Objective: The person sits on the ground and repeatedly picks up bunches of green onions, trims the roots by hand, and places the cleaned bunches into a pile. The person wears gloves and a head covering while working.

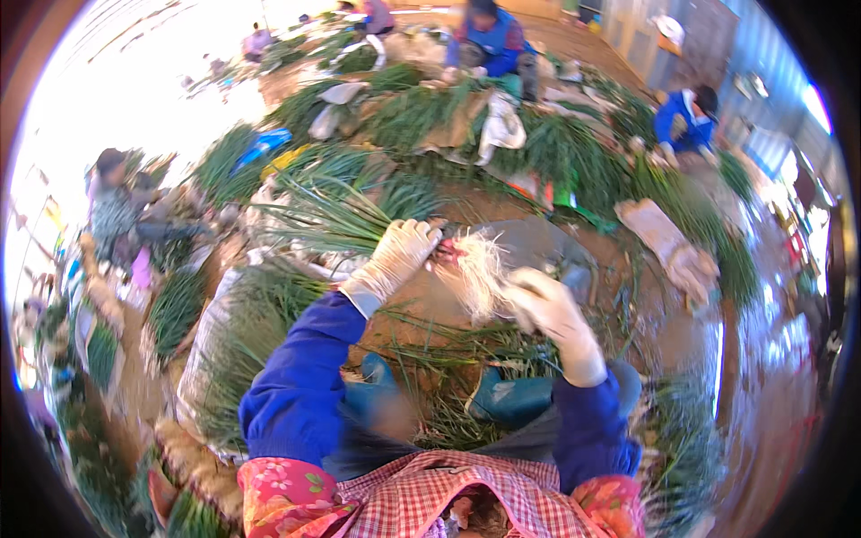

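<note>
A bunch of green onions [345, 213] is gripped in my left hand [401, 255], which wears a pale glove. Its green leaves fan out to the left, and the reddish bulbs and long whitish roots [480, 273] stick out on the right of my fist. Beside the root tips is my right hand [552, 314], gloved too, with its fingers bent and smeared by motion; whether anything is in them I cannot make out. Loose green leaves [448, 345] lie on the ground below my hands, around my blue-green boots [511, 397].
Heaps of green onions [556, 148] spread ahead, with more bunches [260, 332] at my left on pale sacking. A pale sack [668, 247] lies to the right. Several people sit working around, including one in blue ahead [493, 45] and another at right [686, 121].
</note>
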{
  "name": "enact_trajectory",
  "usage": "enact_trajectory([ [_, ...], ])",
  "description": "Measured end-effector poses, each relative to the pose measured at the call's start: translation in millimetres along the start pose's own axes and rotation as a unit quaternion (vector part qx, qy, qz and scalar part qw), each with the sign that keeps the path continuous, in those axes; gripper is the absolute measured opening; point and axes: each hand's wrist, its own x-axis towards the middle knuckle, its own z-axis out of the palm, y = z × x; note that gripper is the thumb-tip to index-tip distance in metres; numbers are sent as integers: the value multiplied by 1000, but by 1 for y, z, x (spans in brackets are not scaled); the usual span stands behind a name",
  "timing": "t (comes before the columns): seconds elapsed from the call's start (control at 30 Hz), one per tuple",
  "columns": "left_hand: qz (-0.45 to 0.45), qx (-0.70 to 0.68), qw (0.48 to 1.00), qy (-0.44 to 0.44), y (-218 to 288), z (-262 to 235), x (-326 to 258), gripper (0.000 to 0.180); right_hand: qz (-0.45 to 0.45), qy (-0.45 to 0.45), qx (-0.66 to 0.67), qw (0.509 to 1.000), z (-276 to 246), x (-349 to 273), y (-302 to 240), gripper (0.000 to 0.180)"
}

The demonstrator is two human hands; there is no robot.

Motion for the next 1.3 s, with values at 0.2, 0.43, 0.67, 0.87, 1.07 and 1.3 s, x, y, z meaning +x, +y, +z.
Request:
enact_trajectory([
  [0.2,-75,147,984,-73,-106,-46,-93,34,-29,179,13,983,25,-7,6,10],
  [0.43,-39,158,986,40,-85,-85,-128,18,-418,29,-340,842,178,136,-36,25],
  [0.67,-81,200,975,-61,-130,-114,-211,41,-80,-96,101,987,114,92,-15,7],
  [0.87,-46,104,987,-110,-121,-94,-356,37,19,63,-654,754,-22,90,127,45],
  [1.07,-104,-123,901,-402,5,26,-492,79,269,-157,-514,799,-119,41,171,39],
  [1.3,-248,-255,851,-387,29,46,-523,78,173,-106,-501,841,-109,73,134,36],
])
